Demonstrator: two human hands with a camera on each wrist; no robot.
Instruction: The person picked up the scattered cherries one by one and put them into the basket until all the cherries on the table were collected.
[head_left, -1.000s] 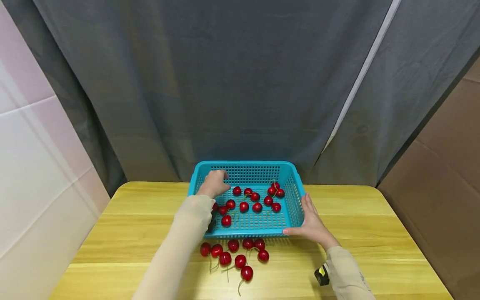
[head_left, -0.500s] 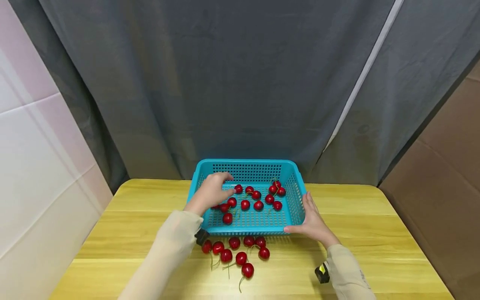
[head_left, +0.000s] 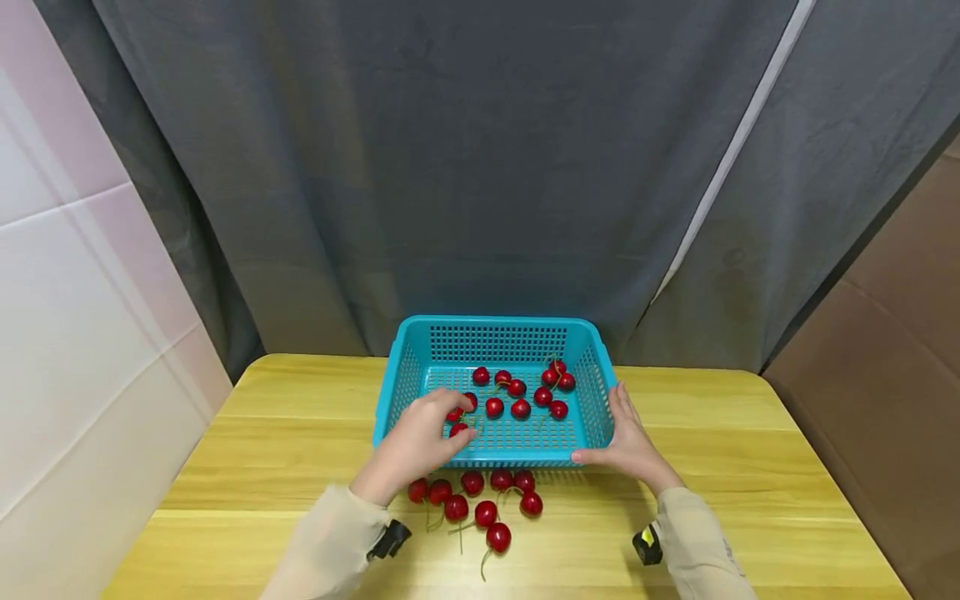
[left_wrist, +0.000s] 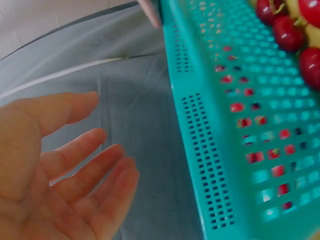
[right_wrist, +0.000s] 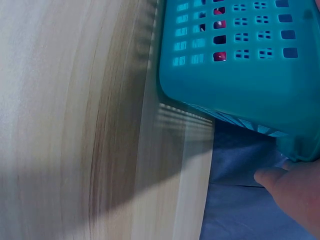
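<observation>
A blue perforated plastic basket (head_left: 495,320) sits on the table with several red stemmed cherries (head_left: 494,407) spread over its floor. My left hand (head_left: 414,435) hovers over its near left part, thumb and fingers parted. In the left wrist view this hand (left_wrist: 65,175) has loosely bent fingers and holds nothing. Partly hidden behind it in the head view are a few cherries. My right hand (head_left: 630,442) rests against the near right corner of the basket, thumb at the front rim and straight fingers along the right side.
More cherries (head_left: 498,537) with stems lie on the wooden table (head_left: 240,467) just in front of the basket. A grey curtain (head_left: 480,167) hangs behind the table. A white panel (head_left: 97,317) stands left, a brown one (head_left: 892,350) right.
My left hand has drawn back from the basket's far left toward its near left side, with nothing in its fingers. The right hand keeps its place at the corner; the view shifts slightly.
</observation>
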